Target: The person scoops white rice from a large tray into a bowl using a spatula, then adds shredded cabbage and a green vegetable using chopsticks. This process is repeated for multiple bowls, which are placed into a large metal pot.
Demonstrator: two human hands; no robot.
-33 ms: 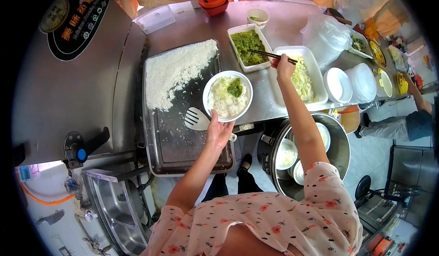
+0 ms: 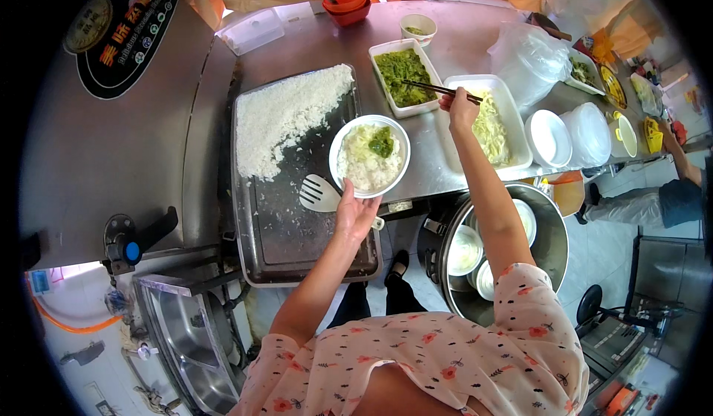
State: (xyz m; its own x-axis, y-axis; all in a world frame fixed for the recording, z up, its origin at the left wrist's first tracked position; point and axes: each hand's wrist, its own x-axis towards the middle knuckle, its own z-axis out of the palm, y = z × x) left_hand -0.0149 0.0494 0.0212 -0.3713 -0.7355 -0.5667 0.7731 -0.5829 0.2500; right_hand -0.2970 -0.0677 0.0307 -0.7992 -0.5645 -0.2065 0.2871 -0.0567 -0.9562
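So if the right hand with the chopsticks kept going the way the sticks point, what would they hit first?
Most likely the chopped greens: the right hand holds the dark chopsticks with their tips over the white rectangular tray of greens. How high above it they sit is hard to judge from this view.

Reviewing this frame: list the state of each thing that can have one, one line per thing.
Round white bowl: held up by left hand, holding rice and greens.
Dark chopsticks: pinched in right hand, tips over the white rectangular tray of greens.
Flat metal tray: part covered with rice.
White slotted spatula: lying flat.
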